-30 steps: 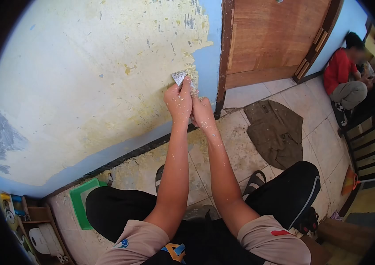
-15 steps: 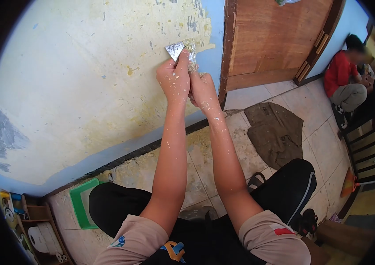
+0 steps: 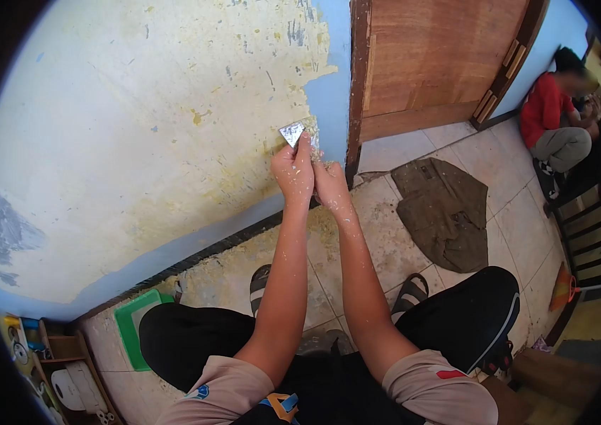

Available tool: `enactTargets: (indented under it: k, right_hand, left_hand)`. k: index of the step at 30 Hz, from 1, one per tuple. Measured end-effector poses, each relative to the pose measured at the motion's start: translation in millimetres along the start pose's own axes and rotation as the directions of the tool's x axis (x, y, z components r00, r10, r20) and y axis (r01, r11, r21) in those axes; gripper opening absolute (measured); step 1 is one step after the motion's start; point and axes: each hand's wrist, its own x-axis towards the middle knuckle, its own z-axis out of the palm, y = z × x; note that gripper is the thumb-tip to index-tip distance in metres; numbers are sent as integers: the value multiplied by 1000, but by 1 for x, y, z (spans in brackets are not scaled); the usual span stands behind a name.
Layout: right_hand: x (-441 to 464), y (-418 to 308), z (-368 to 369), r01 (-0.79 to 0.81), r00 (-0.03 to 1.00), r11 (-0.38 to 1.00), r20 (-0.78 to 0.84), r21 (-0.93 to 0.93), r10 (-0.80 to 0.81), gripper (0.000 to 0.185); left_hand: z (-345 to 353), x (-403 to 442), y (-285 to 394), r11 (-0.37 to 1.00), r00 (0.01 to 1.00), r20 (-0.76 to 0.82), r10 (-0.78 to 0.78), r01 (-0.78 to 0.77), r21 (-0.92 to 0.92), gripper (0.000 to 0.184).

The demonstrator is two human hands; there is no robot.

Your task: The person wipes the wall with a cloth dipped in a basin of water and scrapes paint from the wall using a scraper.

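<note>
Left hand (image 3: 293, 173) and right hand (image 3: 332, 185), close together, both grip a metal scraper (image 3: 291, 133), the left thumb along its blade. It sits at the scuffed yellowish wall (image 3: 138, 142), just beside a blue strip (image 3: 329, 99) near the wooden door (image 3: 442, 67)

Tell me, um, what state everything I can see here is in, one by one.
Scraper: held, flake-covered, apparently against the wall
Left hand: closed on the scraper, flake-specked
Right hand: closed below the left, apparently on the handle
Wall: patchy cream, blue at edges
Door: looks shut
Brown cloth: spread out, creased
Green tray: partly hidden
Floor: dirty near the wall
</note>
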Motion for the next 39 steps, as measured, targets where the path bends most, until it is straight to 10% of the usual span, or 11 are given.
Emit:
enactTargets:
  k: [11, 31, 39]
  right_hand:
    - [-1, -11, -16, -132, 981, 983, 158, 131, 110, 55]
    - [12, -104, 5, 94, 988, 994, 128, -48, -87, 57]
    - [-3, -39, -6, 76, 995, 989, 67, -125, -68, 60]
  left_hand:
    - [1, -7, 5, 970, 994, -44, 99, -86, 226, 34]
    - [26, 30, 91, 991, 990, -47, 133, -134, -15, 35]
    - [4, 4, 30, 1000, 1000, -12, 17, -17, -1, 31]
